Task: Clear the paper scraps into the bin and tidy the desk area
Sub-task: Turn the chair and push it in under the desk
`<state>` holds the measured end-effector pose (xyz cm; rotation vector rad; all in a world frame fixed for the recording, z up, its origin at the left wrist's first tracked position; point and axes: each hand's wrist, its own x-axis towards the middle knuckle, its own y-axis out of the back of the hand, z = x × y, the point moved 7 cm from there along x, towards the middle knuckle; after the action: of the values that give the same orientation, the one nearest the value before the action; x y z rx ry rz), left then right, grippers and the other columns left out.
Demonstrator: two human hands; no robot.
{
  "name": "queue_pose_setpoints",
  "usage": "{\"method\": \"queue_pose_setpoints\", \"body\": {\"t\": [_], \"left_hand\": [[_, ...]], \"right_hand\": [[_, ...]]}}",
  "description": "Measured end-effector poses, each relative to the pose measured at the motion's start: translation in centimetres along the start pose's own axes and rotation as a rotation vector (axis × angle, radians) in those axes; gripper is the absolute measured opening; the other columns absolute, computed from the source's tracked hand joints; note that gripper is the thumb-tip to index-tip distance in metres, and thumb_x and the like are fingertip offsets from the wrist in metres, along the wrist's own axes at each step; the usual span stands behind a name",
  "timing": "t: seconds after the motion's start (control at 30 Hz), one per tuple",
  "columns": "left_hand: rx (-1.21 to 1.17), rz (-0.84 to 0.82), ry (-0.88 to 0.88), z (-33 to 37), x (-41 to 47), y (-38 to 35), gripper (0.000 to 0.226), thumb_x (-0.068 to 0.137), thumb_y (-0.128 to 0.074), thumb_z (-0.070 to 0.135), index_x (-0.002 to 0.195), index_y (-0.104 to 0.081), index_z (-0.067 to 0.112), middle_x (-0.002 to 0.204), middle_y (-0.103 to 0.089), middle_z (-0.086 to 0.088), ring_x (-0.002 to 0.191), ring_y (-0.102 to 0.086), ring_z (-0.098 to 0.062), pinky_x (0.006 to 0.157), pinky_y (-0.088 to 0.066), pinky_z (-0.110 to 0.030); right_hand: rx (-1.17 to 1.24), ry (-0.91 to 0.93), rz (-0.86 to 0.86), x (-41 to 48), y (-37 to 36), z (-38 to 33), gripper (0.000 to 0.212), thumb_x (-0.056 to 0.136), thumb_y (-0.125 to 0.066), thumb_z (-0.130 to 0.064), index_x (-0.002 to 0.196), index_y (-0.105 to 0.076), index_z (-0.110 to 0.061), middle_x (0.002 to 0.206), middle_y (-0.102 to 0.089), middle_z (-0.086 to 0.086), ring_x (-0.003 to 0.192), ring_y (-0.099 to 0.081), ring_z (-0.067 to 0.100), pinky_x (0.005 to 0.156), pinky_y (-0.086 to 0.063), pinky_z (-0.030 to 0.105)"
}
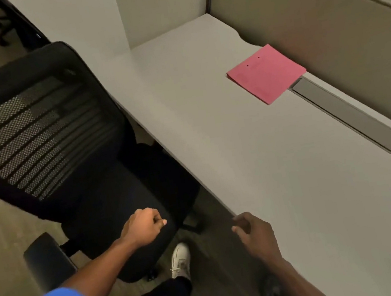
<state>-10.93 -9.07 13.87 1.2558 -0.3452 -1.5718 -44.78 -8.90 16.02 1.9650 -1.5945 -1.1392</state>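
A pink paper folder [267, 73] lies flat on the pale grey desk [255, 164], near the back partition. No paper scraps and no bin show in view. My left hand [144, 227] hovers over the front of the black chair seat with its fingers curled into a loose fist, nothing visible in it. My right hand [255, 234] hangs at the desk's front edge, blurred, fingers loosely bent and apart, holding nothing.
A black mesh-backed office chair [44, 145] stands left of the desk, its seat partly under the edge. A grey cable-tray lid [347, 115] is set into the desk by the beige partition [311, 29]. My white shoe [180, 259] is on the floor between chair and desk.
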Motion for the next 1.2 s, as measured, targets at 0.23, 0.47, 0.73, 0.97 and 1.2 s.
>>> {"method": "queue_pose_setpoints", "body": {"t": [0.23,0.47,0.73,0.97,1.2], "left_hand": [[-0.028,0.028,0.069,-3.5,-7.7,-3.1,0.024,0.096,-0.07,0.048,0.089,-0.074,0.025,0.087,-0.076,0.007,0.086,-0.073,-0.016,0.083,-0.064,-0.041],[-0.022,0.066,0.079,-6.6,-14.2,-5.2,0.025,0.097,-0.071,0.043,0.085,-0.074,0.022,0.084,-0.076,0.002,0.084,-0.072,-0.019,0.079,-0.06,-0.036],[-0.067,0.143,0.151,-12.5,-18.9,-2.6,0.021,0.095,-0.072,0.044,0.088,-0.076,0.025,0.083,-0.076,0.006,0.08,-0.072,-0.012,0.079,-0.062,-0.038],[-0.062,0.251,0.16,-20.1,-19.1,4.4,0.024,0.096,-0.073,0.037,0.086,-0.077,0.017,0.081,-0.078,-0.002,0.08,-0.074,-0.022,0.074,-0.058,-0.038],[-0.128,0.341,0.113,-29.8,-14.7,16.2,0.023,0.098,-0.073,0.03,0.088,-0.079,0.01,0.083,-0.079,-0.01,0.083,-0.076,-0.031,0.081,-0.06,-0.044]], "right_hand": [[-0.014,0.057,-0.131,-6.0,-3.9,0.9,0.021,0.096,-0.075,-0.035,0.104,-0.063,-0.051,0.095,-0.069,-0.026,0.088,-0.066,-0.006,0.074,-0.045,0.01],[-0.012,0.086,-0.229,-11.9,-7.8,0.0,0.022,0.099,-0.073,-0.029,0.12,-0.07,-0.031,0.11,-0.075,-0.013,0.1,-0.07,0.005,0.092,-0.06,0.033],[-0.086,0.112,-0.324,-15.3,-13.7,-2.7,0.019,0.097,-0.074,-0.038,0.115,-0.067,-0.041,0.104,-0.072,-0.018,0.093,-0.067,-0.004,0.077,-0.051,0.015],[-0.15,0.115,-0.359,-15.3,-20.9,-8.0,0.025,0.093,-0.074,-0.041,0.117,-0.068,-0.039,0.104,-0.075,-0.016,0.095,-0.069,0.002,0.081,-0.056,0.026],[-0.152,0.116,-0.299,-13.9,-29.9,-16.9,0.033,0.088,-0.073,-0.042,0.12,-0.069,-0.035,0.088,-0.067,-0.02,0.085,-0.063,0.002,0.07,-0.047,0.024]]}}
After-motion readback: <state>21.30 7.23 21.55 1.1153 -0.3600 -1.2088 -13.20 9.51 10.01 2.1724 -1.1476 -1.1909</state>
